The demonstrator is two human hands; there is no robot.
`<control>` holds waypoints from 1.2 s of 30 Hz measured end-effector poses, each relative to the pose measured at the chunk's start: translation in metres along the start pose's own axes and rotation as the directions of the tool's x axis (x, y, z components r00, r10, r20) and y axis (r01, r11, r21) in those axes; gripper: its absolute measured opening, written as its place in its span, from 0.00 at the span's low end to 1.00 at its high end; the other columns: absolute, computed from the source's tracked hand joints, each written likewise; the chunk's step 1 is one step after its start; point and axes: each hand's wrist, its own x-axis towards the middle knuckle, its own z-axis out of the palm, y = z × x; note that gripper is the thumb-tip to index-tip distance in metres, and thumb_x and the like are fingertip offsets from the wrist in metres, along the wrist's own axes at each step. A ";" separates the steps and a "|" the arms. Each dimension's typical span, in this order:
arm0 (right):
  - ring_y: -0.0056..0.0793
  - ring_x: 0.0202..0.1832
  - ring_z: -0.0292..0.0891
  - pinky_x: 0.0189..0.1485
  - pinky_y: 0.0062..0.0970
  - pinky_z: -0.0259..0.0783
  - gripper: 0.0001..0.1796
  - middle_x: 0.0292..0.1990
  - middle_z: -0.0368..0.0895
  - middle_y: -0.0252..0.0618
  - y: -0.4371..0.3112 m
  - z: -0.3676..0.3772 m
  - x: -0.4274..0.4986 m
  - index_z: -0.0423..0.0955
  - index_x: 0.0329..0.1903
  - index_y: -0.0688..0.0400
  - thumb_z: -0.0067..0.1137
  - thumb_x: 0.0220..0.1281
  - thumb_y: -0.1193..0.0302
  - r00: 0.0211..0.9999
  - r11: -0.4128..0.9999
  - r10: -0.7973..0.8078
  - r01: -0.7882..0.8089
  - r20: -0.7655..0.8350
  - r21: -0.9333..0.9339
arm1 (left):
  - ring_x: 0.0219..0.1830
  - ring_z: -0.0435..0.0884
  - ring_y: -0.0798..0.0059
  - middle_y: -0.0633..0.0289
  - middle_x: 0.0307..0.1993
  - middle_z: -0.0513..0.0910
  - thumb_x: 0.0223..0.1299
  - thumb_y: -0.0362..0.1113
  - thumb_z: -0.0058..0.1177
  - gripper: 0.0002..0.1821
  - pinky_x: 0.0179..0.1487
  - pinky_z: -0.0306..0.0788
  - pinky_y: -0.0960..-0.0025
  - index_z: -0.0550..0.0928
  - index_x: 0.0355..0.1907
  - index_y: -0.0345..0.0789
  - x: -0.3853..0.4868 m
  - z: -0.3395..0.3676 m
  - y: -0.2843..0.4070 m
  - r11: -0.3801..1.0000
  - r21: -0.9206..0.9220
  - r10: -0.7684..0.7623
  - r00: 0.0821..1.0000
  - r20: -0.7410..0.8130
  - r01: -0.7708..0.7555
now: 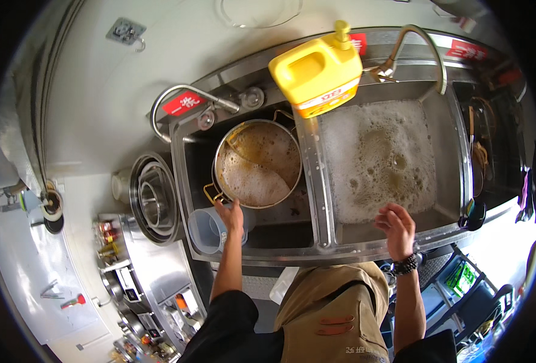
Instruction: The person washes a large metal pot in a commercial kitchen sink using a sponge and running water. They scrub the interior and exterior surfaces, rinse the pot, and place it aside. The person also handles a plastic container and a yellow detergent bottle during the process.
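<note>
My left hand is at the near rim of a large metal pot in the left sink basin, close to its brass-coloured loop handle. Whether the fingers grip the pot is unclear. Foamy brownish liquid fills the pot, with a flat, partly submerged piece at its far left. Just under my left wrist lies a translucent plastic container, tilted in the basin. My right hand hovers with loosely bent fingers, holding nothing, above the near side of the right basin, where foam covers the soapy water.
A yellow detergent jug with a pump stands on the divider's far end. Curved faucets rise behind both basins. Stacked metal bowls sit left of the sink. Utensils lie in the dark third basin at right.
</note>
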 end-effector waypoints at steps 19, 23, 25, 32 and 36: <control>0.49 0.49 0.80 0.53 0.46 0.76 0.18 0.46 0.83 0.50 0.129 0.299 0.305 0.78 0.49 0.62 0.52 0.60 0.67 0.870 -0.011 -0.329 0.386 0.368 -0.922 | 0.61 0.73 0.51 0.45 0.61 0.72 0.56 0.33 0.59 0.35 0.67 0.67 0.54 0.64 0.65 0.26 0.047 0.018 -0.018 0.873 -0.257 -0.406 0.909 0.089 0.415; 0.44 0.48 0.83 0.44 0.44 0.80 0.14 0.44 0.86 0.48 0.152 0.322 0.360 0.85 0.37 0.57 0.54 0.60 0.64 0.982 0.112 0.010 0.189 0.191 -0.976 | 0.56 0.74 0.50 0.41 0.57 0.72 0.61 0.36 0.58 0.27 0.59 0.69 0.49 0.66 0.56 0.23 0.044 0.008 -0.015 0.754 -0.317 -0.552 0.817 0.168 0.575; 0.43 0.46 0.84 0.43 0.42 0.80 0.13 0.40 0.87 0.47 0.168 0.320 0.380 0.86 0.37 0.55 0.55 0.61 0.63 0.996 0.230 0.029 0.076 0.085 -0.970 | 0.40 0.73 0.71 0.62 0.41 0.75 0.62 0.38 0.58 0.15 0.36 0.71 0.65 0.76 0.49 0.34 0.055 0.000 -0.018 0.625 -0.348 -0.649 0.713 0.265 0.699; 0.35 0.32 0.79 0.34 0.34 0.74 0.14 0.31 0.84 0.45 0.213 0.309 0.428 0.82 0.30 0.59 0.49 0.66 0.68 0.971 -0.054 0.013 0.237 0.237 -0.970 | 0.23 0.65 0.78 0.71 0.23 0.65 0.62 0.45 0.61 0.13 0.27 0.66 0.73 0.72 0.32 0.44 0.080 -0.028 -0.015 0.317 -0.386 -0.597 0.498 0.628 0.866; 0.37 0.26 0.77 0.27 0.35 0.73 0.11 0.26 0.82 0.44 0.216 0.301 0.439 0.81 0.27 0.57 0.55 0.62 0.66 0.978 0.075 -0.061 0.205 0.201 -0.976 | 0.21 0.69 0.76 0.71 0.19 0.67 0.68 0.45 0.56 0.15 0.29 0.69 0.67 0.70 0.29 0.42 0.087 -0.052 -0.003 0.434 -0.238 -0.590 0.474 0.653 0.869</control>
